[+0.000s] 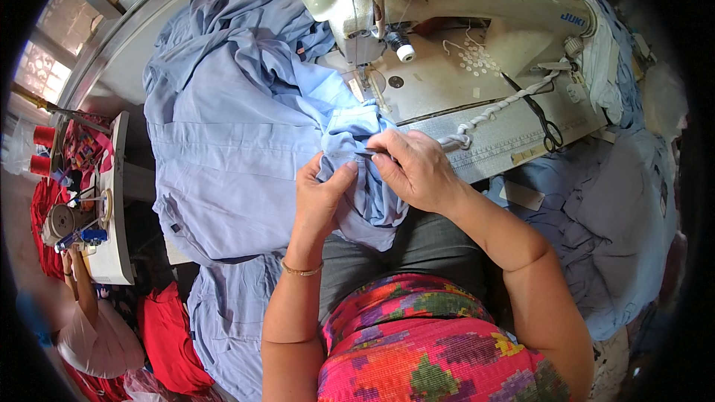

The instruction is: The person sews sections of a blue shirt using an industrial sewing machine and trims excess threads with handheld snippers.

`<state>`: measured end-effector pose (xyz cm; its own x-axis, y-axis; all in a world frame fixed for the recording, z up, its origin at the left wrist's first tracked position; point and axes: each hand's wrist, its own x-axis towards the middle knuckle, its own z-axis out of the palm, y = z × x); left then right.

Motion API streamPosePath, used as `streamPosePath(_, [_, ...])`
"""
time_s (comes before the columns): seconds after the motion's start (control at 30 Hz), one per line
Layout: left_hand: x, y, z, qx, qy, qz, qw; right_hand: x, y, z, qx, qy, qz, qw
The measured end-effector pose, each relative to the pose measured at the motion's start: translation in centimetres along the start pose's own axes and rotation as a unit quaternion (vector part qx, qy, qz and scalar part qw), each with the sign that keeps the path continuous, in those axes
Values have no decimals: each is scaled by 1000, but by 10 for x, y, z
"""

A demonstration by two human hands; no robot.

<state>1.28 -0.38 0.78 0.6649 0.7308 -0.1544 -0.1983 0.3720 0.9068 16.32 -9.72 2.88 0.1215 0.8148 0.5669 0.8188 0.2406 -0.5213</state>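
Note:
A light blue garment (238, 156) lies spread over the left part of the sewing table, and its bunched near edge hangs over my lap. My left hand (322, 187) pinches a fold of this cloth between thumb and fingers. Close against it, my right hand (413, 167) is closed with thumb and forefinger together. A small, dark, thin tool (365, 152) pokes out from that grip and touches the cloth; its kind is too small to make out. Just beyond both hands stands the sewing machine (365, 37), its needle area beside the garment.
Black scissors (540, 115) and a twisted white cord (506, 108) lie on the machine bed, with several white buttons (480, 57) behind. Blue garments (596, 216) are piled at right. At far left, another person (97, 335) works beside a second machine (74, 223).

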Motion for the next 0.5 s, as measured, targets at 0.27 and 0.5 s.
streamPosePath(0.27, [2, -5, -5, 2, 4, 4, 1000, -10, 1, -2, -96, -42, -11, 994])
streamPosePath(0.5, [0, -2, -1, 4, 3, 3, 1000, -9, 1, -1, -94, -31, -8, 995])
